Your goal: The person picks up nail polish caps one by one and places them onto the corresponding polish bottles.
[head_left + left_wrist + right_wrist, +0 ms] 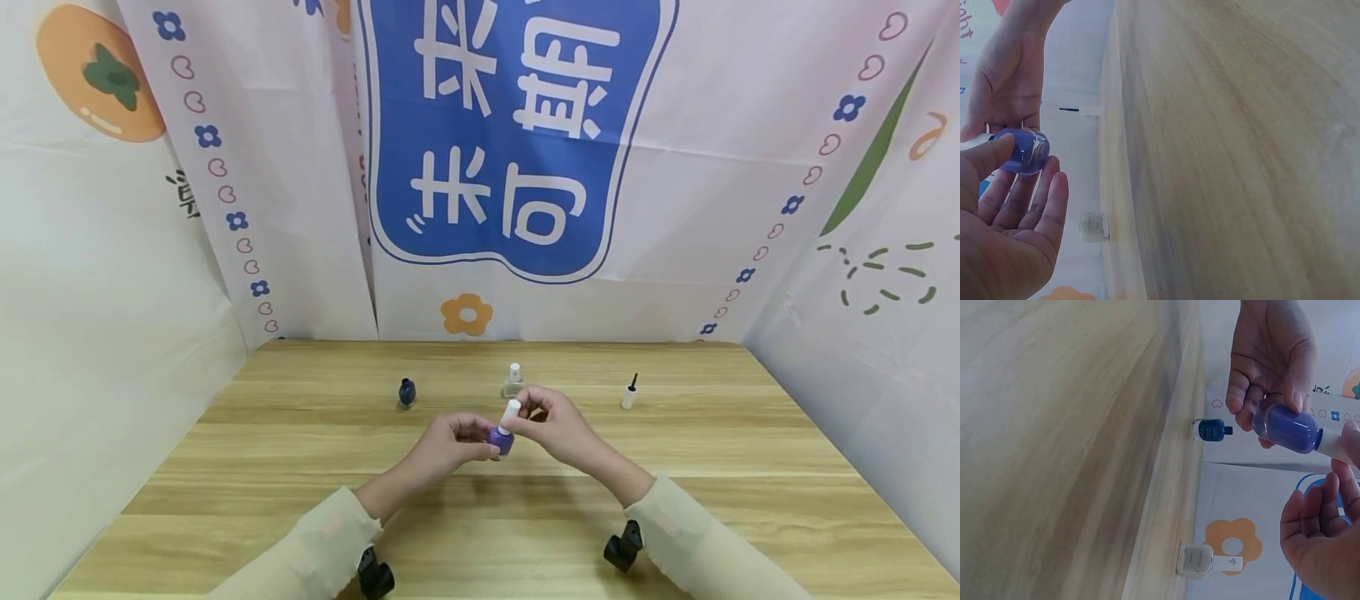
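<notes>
A purple nail polish bottle (500,440) is held tilted above the table, pinched between the thumb and fingers of my left hand (450,442). Its white cap (510,414) sits on the neck, and my right hand (553,423) pinches that cap between thumb and fingertips. In the right wrist view the purple bottle (1288,428) shows its neck meeting the white cap (1332,445). The left wrist view shows my left thumb across the bottle (1025,151), with the fingers beneath it.
An uncapped dark blue polish bottle (407,393) stands at the back left. Behind my hands is a clear bottle (513,383) with a white cap. To the right, a white cap (628,397) stands with its black brush upward. A printed cloth (675,275) hangs behind the table.
</notes>
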The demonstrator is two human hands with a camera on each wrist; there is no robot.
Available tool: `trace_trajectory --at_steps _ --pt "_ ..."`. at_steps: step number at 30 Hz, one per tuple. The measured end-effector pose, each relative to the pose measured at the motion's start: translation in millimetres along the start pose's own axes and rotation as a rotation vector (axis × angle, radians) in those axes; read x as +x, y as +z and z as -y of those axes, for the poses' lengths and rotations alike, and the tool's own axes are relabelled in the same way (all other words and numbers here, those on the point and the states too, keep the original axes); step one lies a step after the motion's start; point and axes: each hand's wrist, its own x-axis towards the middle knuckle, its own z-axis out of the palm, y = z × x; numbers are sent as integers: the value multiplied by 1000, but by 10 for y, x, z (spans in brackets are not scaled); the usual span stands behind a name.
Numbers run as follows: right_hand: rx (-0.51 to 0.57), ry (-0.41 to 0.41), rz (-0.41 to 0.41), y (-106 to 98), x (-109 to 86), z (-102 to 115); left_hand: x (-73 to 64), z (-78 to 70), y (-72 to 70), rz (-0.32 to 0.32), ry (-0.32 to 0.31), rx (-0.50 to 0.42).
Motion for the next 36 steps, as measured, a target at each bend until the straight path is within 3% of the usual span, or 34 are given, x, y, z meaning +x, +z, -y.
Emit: trace_trajectory --at_steps 6,8,23,36 --pt "-5 13 0 4 -21 77 -11 -18 6 -9 -7 2" --pt "-8 18 15 -17 6 -5 -12 -28 3 -7 -12 1" --pt "-42 -63 277 -242 61 24 -14 -64 -9 17 5 11" --pt "-44 -26 215 -204 47 49 -20 -61 6 25 20 13"
